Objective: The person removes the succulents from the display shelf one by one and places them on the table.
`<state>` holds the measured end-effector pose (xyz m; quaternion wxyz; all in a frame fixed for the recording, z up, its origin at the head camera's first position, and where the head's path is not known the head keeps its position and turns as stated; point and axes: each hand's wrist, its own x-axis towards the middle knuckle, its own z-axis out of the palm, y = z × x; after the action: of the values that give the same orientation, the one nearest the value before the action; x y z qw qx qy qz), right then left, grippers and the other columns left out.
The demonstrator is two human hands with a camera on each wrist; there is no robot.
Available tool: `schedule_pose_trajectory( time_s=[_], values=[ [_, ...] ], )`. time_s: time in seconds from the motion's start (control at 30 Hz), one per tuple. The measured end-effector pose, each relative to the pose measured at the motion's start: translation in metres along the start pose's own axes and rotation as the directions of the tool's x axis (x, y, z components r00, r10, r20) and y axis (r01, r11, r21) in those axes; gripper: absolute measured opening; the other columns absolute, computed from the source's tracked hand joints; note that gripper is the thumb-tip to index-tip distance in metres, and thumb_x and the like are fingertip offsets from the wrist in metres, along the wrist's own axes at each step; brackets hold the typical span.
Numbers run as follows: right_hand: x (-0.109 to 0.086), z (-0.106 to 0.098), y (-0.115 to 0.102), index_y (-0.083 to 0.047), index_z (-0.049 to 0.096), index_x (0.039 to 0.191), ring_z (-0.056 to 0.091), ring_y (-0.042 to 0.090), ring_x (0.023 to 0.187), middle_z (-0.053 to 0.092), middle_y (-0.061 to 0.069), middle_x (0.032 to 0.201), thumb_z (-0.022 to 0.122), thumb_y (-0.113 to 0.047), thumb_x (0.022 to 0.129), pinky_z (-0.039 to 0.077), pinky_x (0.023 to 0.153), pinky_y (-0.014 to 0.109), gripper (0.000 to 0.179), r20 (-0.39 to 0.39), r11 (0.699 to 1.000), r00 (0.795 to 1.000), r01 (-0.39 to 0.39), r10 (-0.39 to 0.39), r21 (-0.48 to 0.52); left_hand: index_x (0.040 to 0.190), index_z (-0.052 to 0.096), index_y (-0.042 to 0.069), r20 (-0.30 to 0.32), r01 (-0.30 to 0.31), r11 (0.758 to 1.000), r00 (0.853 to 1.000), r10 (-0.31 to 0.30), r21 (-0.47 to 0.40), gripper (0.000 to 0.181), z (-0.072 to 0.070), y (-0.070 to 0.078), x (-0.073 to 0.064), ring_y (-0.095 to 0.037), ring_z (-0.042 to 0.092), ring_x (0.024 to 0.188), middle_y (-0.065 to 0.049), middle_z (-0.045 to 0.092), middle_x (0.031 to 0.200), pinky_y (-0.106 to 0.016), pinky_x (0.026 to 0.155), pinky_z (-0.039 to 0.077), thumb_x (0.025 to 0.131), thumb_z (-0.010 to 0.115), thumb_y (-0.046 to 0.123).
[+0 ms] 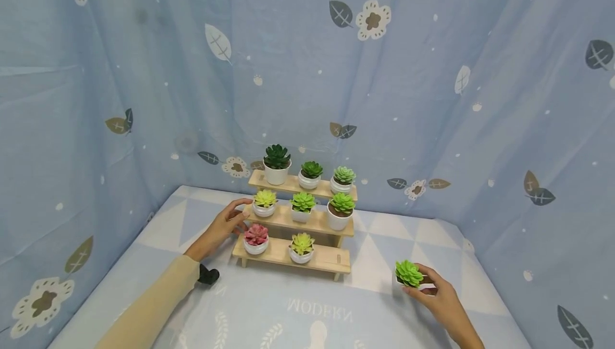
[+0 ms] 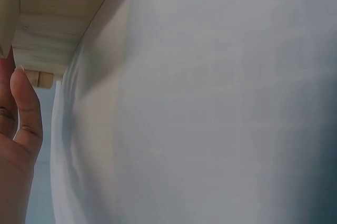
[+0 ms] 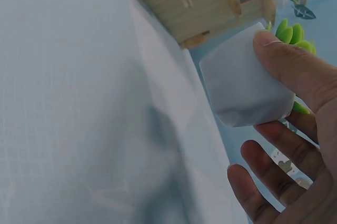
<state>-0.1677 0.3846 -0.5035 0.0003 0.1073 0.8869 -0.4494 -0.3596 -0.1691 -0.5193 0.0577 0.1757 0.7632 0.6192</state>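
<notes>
A three-tier wooden plant stand (image 1: 331, 260) bears several small potted succulents. My left hand (image 1: 222, 229) is at the left end of its middle shelf, fingers about the board edge beside a yellow-green succulent (image 1: 264, 203). In the left wrist view, the fingers (image 2: 27, 105) reach up to the wood, partly hidden by the board. Right of the stand, my right hand (image 1: 439, 298) holds a bright green succulent (image 1: 408, 273) upright in a white pot. Its thumb and a finger pinch the white pot (image 3: 242, 76), while the other fingers spread apart below in the right wrist view.
On the lowest shelf stand a pink succulent (image 1: 256, 238) and a yellow-green one (image 1: 302, 247), with bare board to their right. A small black object (image 1: 209, 275) is by the left sleeve (image 1: 158, 295). Blue patterned curtains (image 1: 298, 71) surround the cloth-covered table (image 1: 269, 306).
</notes>
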Motion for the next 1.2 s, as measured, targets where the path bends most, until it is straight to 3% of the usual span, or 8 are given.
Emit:
schedule_pose_trajectory(
  time_s=[0.23, 0.4, 0.57, 0.73, 0.83, 0.97, 1.2],
  values=[
    [-0.001, -0.006, 0.009, -0.012, 0.048, 0.152, 0.063, 0.025, 0.107, 0.061, 0.016, 0.131, 0.083, -0.047, 0.085, 0.056, 0.081, 0.036, 0.084, 0.002, 1.0, 1.0, 0.001, -0.001, -0.024, 0.158, 0.037, 0.026, 0.002, 0.018, 1.0, 1.0, -0.018, -0.006, 0.054, 0.001, 0.001, 0.001, -0.036, 0.061, 0.097, -0.028, 0.058, 0.121, -0.046, 0.08, 0.052, 0.108, 0.053, 0.04],
    [-0.002, -0.008, 0.015, -0.011, 0.048, 0.152, 0.061, 0.024, 0.109, 0.061, 0.015, 0.132, 0.084, -0.047, 0.085, 0.055, 0.082, 0.032, 0.084, -0.003, 0.999, 1.0, -0.012, 0.012, -0.035, 0.159, 0.036, 0.023, 0.003, 0.027, 0.999, 1.0, -0.027, -0.02, 0.052, 0.0, 0.003, 0.001, -0.045, 0.059, 0.101, -0.03, 0.058, 0.122, -0.049, 0.081, 0.051, 0.11, 0.051, 0.033],
    [-0.004, -0.011, 0.023, -0.009, 0.047, 0.152, 0.064, 0.024, 0.103, 0.061, 0.018, 0.13, 0.084, -0.046, 0.085, 0.057, 0.079, 0.037, 0.085, -0.003, 0.999, 0.999, -0.038, 0.038, -0.016, 0.158, 0.037, 0.018, 0.018, 0.03, 0.999, 0.999, -0.03, -0.029, 0.051, 0.002, 0.019, -0.007, -0.05, 0.058, 0.103, -0.025, 0.06, 0.117, -0.051, 0.082, 0.051, 0.11, 0.052, 0.028],
    [-0.006, -0.015, 0.03, -0.007, 0.046, 0.152, 0.066, 0.028, 0.104, 0.057, 0.023, 0.138, 0.083, -0.046, 0.086, 0.058, 0.08, 0.043, 0.086, -0.009, 0.999, 0.999, -0.034, 0.034, -0.035, 0.157, 0.038, 0.016, 0.022, 0.014, 0.999, 1.0, -0.013, -0.03, 0.051, 0.004, 0.034, -0.014, -0.043, 0.06, 0.099, -0.033, 0.058, 0.119, -0.049, 0.081, 0.051, 0.11, 0.054, 0.028],
    [-0.005, -0.016, 0.032, -0.006, 0.046, 0.152, 0.065, 0.03, 0.108, 0.055, 0.024, 0.141, 0.083, -0.046, 0.086, 0.058, 0.084, 0.044, 0.086, -0.009, 0.998, 1.0, -0.03, 0.03, -0.057, 0.157, 0.038, 0.017, 0.018, 0.017, 0.999, 1.0, -0.017, -0.031, 0.051, 0.004, 0.035, -0.014, -0.041, 0.06, 0.098, -0.036, 0.056, 0.122, -0.048, 0.08, 0.051, 0.11, 0.054, 0.028],
    [-0.004, -0.016, 0.033, -0.004, 0.046, 0.152, 0.063, 0.034, 0.112, 0.052, 0.027, 0.145, 0.083, -0.048, 0.086, 0.058, 0.088, 0.046, 0.088, -0.012, 0.995, 0.999, -0.035, 0.034, -0.09, 0.156, 0.039, 0.018, 0.011, 0.024, 0.999, 1.0, -0.024, -0.033, 0.05, 0.005, 0.034, -0.014, -0.044, 0.06, 0.1, -0.031, 0.058, 0.119, -0.048, 0.081, 0.051, 0.11, 0.053, 0.029],
    [-0.002, -0.02, 0.037, -0.003, 0.042, 0.154, 0.06, 0.04, 0.117, 0.046, 0.032, 0.148, 0.079, -0.055, 0.087, 0.056, 0.09, 0.052, 0.093, 0.001, 0.989, 0.997, -0.072, 0.073, -0.13, 0.156, 0.04, 0.019, 0.015, 0.026, 0.998, 1.0, -0.025, -0.049, 0.05, 0.004, 0.031, -0.013, -0.051, 0.058, 0.103, -0.028, 0.06, 0.118, -0.057, 0.084, 0.05, 0.11, 0.054, 0.03]
  ],
)
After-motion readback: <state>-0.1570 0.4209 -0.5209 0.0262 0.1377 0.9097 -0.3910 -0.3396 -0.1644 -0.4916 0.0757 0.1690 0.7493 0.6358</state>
